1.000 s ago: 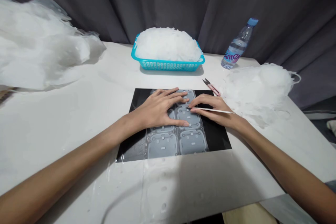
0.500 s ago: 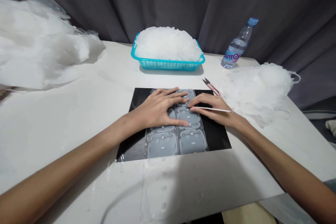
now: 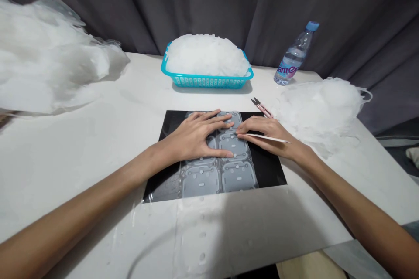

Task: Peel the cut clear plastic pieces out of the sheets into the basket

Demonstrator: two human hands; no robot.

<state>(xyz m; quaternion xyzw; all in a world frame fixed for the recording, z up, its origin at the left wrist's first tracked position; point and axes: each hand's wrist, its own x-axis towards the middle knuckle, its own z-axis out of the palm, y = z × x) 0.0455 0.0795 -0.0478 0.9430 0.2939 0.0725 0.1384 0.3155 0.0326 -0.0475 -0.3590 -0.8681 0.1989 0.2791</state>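
Note:
A translucent film sheet with rows of rounded die-cut shapes lies on a black mat in the middle of the white table. My left hand lies flat on the sheet, fingers spread, pressing it down. My right hand pinches a thin white stick, whose tip touches the sheet beside my left fingertips.
A turquoise basket heaped with white film pieces stands at the back. Large heaps of white film scrap lie at the left and right. Small pink snips and a water bottle lie behind my right hand.
Both hands stay in place on the sheet; only the camera has shifted slightly.

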